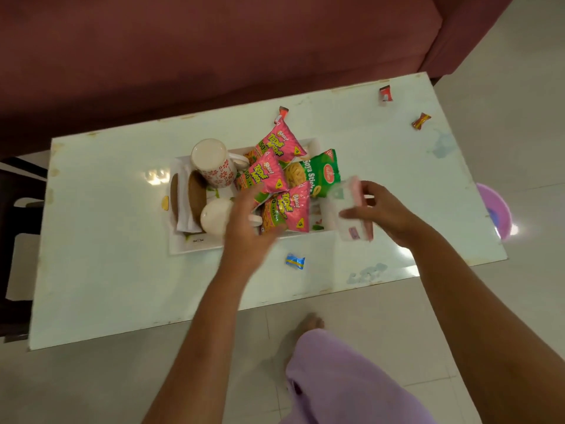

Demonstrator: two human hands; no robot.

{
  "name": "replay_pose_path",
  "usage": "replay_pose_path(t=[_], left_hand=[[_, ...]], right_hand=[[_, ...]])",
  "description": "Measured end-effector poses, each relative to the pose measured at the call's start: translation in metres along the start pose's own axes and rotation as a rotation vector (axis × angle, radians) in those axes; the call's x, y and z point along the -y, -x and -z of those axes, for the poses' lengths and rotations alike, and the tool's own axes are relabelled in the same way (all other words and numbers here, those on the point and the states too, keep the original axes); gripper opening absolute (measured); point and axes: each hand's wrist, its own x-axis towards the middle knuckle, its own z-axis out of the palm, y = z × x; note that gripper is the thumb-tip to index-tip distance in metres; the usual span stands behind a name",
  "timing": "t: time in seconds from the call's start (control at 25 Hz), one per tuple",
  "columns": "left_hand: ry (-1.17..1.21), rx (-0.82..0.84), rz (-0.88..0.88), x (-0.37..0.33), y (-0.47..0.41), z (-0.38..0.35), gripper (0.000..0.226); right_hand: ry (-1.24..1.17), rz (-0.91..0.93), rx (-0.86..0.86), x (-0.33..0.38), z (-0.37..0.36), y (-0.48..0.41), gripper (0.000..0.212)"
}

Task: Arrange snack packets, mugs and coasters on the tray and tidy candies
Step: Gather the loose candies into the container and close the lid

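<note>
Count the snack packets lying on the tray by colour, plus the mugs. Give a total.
Pink snack packets: 3
Green snack packet: 1
Mugs: 2
Total: 6
The white-and-pink packet held in the right hand is excluded.

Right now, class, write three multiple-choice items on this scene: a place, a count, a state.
1. The blue candy lies: A on the table, on the person's side of the tray; B in a mug; C on the floor.
2. Pink snack packets on the tray: A one; B three; C five.
3. The right hand: A lies flat; B holds a mug; C grips a white-and-pink packet.
Key: 1 A, bare tabletop surrounds it; 2 B, three pink beside one green packet; 3 C, fingers curl round it.
</note>
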Motion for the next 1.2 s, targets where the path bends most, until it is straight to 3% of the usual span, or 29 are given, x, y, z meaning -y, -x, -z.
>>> replay_pose_path(t=[0.08, 0.2, 0.32, 0.48, 0.68, 0.88, 0.96, 1.12, 1.2], left_hand=[[-0.180, 0.317, -0.097, -0.019, -0.004, -0.043, 0.099], [-0.294, 0.528, -0.005, -0.025, -0.015, -0.095, 0.122], [-0.297, 0.491, 0.070, -0.025, -0.025, -0.130, 0.118], [-0.318, 0.378, 0.033, -0.028, -0.043, -0.172, 0.097], [-0.346, 0.377, 0.017, -0.032, -0.070, -0.214, 0.090], [-0.297, 0.318, 0.189, -0.007, -0.082, -0.229, 0.084], [-0.271, 0.286, 0.220, 0.004, -0.077, -0.231, 0.082], [-0.270, 0.202, 0.225, 0.009, -0.072, -0.239, 0.081], [-0.273, 0.159, 0.249, 0.011, -0.072, -0.239, 0.082]], right_hand=[[0.439, 0.090, 0.055, 0.006, 0.001, 0.006, 0.088], [0.749, 0.239, 0.082, 0.005, 0.014, 0.008, 0.101], [0.827, 0.324, 0.083, -0.001, 0.042, 0.001, 0.100], [0.978, 0.430, 0.091, -0.007, 0.085, -0.018, 0.099], [1.091, 0.507, 0.143, -0.015, 0.130, -0.044, 0.093], [0.779, 0.404, 0.167, -0.018, 0.153, -0.065, 0.100], [0.621, 0.280, 0.151, -0.018, 0.163, -0.077, 0.096], [-0.227, -0.192, 0.063, -0.033, 0.192, -0.097, 0.045], [-0.356, -0.309, -0.082, -0.048, 0.199, -0.108, 0.038]])
